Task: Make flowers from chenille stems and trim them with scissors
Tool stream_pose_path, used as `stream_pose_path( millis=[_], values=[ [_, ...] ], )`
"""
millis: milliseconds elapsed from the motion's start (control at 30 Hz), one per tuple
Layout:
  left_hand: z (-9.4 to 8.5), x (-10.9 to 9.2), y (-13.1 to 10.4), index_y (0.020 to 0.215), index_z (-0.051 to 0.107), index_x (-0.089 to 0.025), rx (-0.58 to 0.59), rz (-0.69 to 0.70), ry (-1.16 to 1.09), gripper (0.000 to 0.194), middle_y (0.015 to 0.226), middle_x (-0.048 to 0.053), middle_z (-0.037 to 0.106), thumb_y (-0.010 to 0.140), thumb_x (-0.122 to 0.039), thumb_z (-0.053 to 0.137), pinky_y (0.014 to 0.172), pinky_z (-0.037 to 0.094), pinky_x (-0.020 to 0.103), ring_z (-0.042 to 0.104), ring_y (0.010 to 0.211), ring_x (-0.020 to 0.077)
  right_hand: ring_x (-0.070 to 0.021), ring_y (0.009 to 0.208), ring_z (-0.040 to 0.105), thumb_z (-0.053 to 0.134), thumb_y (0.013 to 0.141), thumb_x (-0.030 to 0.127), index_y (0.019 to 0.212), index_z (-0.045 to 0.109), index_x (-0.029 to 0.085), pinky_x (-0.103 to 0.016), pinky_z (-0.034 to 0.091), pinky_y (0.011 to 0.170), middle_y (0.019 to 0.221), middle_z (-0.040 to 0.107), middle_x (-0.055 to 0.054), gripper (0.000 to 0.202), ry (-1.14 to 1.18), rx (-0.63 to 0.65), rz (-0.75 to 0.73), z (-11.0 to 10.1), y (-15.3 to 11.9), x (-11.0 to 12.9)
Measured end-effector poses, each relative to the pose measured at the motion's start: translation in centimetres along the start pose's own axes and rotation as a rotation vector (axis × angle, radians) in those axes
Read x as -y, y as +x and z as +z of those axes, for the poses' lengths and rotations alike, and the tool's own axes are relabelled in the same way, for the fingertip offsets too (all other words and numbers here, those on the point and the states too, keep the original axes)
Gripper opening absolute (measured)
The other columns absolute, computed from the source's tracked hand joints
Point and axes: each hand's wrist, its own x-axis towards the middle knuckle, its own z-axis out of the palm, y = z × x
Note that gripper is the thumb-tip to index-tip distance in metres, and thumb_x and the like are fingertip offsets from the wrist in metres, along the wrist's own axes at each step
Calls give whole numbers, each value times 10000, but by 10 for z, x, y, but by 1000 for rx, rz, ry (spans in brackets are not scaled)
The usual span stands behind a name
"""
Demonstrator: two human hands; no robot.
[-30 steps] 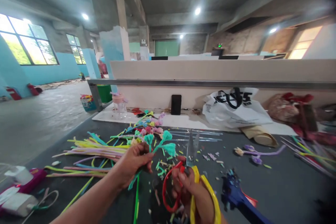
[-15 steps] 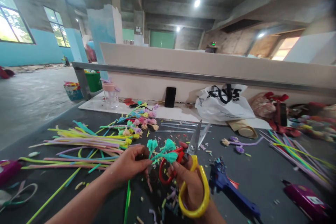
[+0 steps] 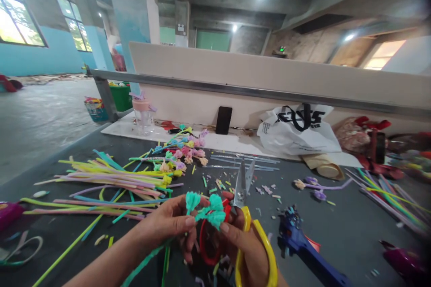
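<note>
In the head view, the teal pipe-cleaner flower (image 3: 215, 218) is at the lower centre of the frame, and your fingers hide the place where its stem is pinched. The stem leaves below your left wrist and seems cut off by the bottom edge. Your right hand (image 3: 248, 237) covers part of the scissors (image 3: 247, 217), and the red loop is partly behind the flower. At the right edge, a magenta tool (image 3: 404, 258) is cut off and blurred, so I cannot tell exactly what it is. The small scraps under your hands are hard to separate.

Your left hand (image 3: 171, 223) is closed, thumb against fingers, on the flower's stem. Your right hand is curled around the scissor handles; the blades point upward, slightly apart. Its thumb tip lies at the lower petals, but I cannot tell whether it presses them. A blue glue gun (image 3: 299, 244) lies to the lower right of the frame.
</note>
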Motion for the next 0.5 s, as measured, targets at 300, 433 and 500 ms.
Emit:
stream_pose_path(
  millis=[300, 433, 500],
  values=[
    [5, 7, 2, 1090, 468, -231, -64, 32, -161, 421, 606, 1, 587, 707, -307, 627, 402, 457, 230, 589, 475, 154, -252, 740, 636, 753, 592, 210, 1130, 457, 242, -346, 482, 564, 835, 665, -47, 615, 13, 9, 29, 0, -1, -2],
    [7, 10, 0, 1208, 417, -214, -75, -8, -224, 510, 694, 38, 606, 730, -262, 589, 433, 498, 268, 592, 513, 152, -248, 725, 636, 761, 577, 225, 1131, 446, 245, -343, 478, 557, 829, 659, -45, 637, 11, 23, 29, 3, -2, -1],
    [7, 10, 0, 1182, 455, -174, -74, -19, -220, 491, 651, 43, 609, 718, -251, 595, 429, 493, 258, 584, 488, 146, -244, 717, 636, 767, 566, 233, 1148, 425, 255, -342, 479, 557, 830, 655, -40, 675, 17, 19, 32, 2, -2, -2]
  ],
)
